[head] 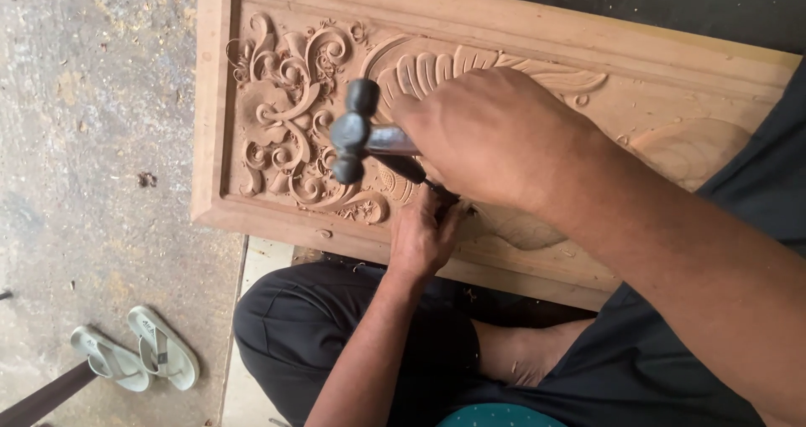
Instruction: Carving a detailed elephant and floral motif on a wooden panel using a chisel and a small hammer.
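Hands at a carved wooden panel, hammer over chisel.

Far left, on the concrete floor (92,125): pair of pale sandals (138,349). Then the wooden panel (504,32), scrollwork carved into its left end. Above the scrolls, the dark hammer (353,133), head just left of the right hand (495,137), handle clenched in that fist. Lower down, left hand (422,238) closed around a dark chisel (420,175), tool slanting up-left from the grip, hand resting at the panel's near edge.
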